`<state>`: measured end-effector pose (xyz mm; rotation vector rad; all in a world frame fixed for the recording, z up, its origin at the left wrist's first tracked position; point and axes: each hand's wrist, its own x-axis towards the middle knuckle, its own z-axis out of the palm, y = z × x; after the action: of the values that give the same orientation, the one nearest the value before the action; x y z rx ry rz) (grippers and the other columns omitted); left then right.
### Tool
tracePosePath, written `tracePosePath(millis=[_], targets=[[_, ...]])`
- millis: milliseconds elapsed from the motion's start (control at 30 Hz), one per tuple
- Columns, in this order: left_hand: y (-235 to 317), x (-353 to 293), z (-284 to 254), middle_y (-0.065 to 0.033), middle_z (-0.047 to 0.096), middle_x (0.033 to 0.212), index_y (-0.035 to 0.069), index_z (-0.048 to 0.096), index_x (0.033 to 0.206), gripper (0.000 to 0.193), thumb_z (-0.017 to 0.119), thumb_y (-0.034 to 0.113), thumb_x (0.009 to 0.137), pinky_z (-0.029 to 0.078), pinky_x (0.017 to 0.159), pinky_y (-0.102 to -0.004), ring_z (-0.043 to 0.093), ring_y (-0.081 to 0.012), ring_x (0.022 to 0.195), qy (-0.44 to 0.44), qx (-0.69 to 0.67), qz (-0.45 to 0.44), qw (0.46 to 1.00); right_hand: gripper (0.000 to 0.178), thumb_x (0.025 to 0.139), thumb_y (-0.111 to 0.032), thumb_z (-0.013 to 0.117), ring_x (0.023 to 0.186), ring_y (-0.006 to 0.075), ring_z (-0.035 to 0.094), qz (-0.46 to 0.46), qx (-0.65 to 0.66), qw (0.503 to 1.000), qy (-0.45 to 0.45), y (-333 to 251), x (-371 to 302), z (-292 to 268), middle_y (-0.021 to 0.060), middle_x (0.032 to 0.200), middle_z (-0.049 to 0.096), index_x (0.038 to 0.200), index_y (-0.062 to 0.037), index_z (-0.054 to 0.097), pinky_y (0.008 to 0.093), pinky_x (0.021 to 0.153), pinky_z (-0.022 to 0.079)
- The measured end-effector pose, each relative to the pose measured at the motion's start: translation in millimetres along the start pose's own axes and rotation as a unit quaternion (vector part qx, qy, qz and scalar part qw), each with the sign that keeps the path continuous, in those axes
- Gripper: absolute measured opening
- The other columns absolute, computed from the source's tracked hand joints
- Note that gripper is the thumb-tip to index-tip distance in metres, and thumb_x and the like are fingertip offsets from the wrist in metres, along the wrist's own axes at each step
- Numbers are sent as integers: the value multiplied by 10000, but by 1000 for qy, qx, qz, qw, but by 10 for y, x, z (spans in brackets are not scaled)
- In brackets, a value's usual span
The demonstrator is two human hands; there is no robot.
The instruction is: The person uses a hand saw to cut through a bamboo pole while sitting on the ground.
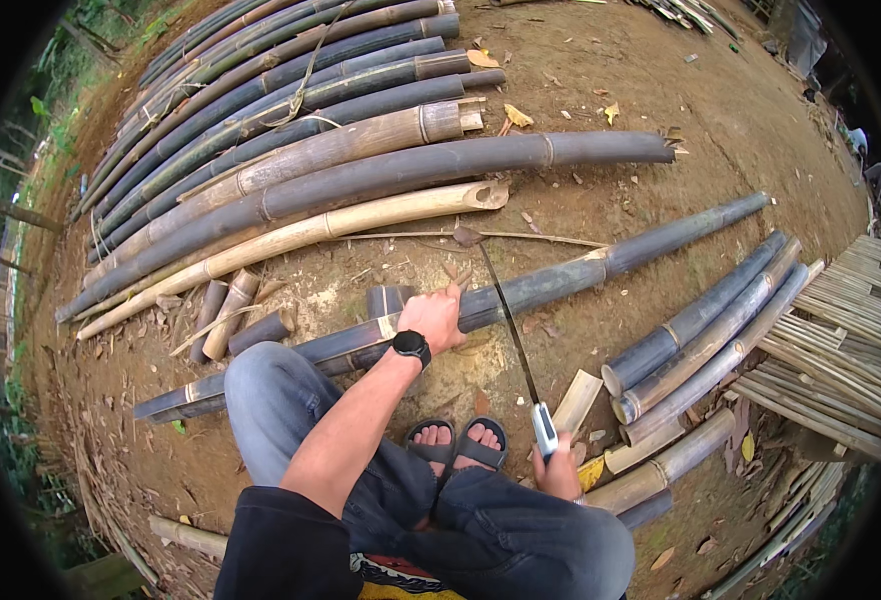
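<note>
Head view shows a dark bamboo pole point(551, 284), pale-marked, apparently tapering rightward.

Single view: head-worn fisheye, left of a side-by-side pair. Looks steeply down and forward from above the wearer's lap point(541, 540). Close range: left hand point(433, 318) and right hand point(559, 472). Coverage extends to stacked bamboo poles point(351, 147) far left. Upright, unmirrored; straight edges bow toward the rim.

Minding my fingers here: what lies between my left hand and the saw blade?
In the head view, just a bare stretch of bamboo pole separates your left hand from the saw blade.
</note>
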<state>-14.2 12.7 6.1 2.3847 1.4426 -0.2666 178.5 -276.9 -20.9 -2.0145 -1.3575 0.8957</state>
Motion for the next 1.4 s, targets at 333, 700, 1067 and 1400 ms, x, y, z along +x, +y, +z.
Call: tracePosePath(millis=[333,700,1067,1400], targets=[[-33,0,33,-213,732,989,-4,595,1097,652,875,394,663,589,789,-427,729,-354,895,16,-5,17,1000,372,962,-187,645,793,557,636,20,-11,999,-28,-280,614,63,365,784,635,1161,17,405,604,639,501],[53,-14,-104,-204,732,995,-2,598,1086,629,859,406,685,590,793,-422,730,-343,914,-18,-2,1,1000,382,975,-175,631,761,546,639,26,-19,998,-45,-427,934,66,349,757,637,1165,33,372,593,608,490],[51,13,-60,-204,725,1006,-9,605,1068,625,862,404,675,584,802,-422,723,-354,920,-10,-14,2,1000,372,964,-180,654,755,553,638,12,-11,999,-29,-426,1080,90,347,774,642,1135,6,381,585,601,496],[43,-1,-3,-214,730,955,2,595,1065,618,861,399,673,587,782,-432,730,-361,888,2,-7,6,1000,356,961,-151,641,826,556,636,53,11,998,-38,-426,634,-27,356,795,638,1159,12,394,608,646,486]])
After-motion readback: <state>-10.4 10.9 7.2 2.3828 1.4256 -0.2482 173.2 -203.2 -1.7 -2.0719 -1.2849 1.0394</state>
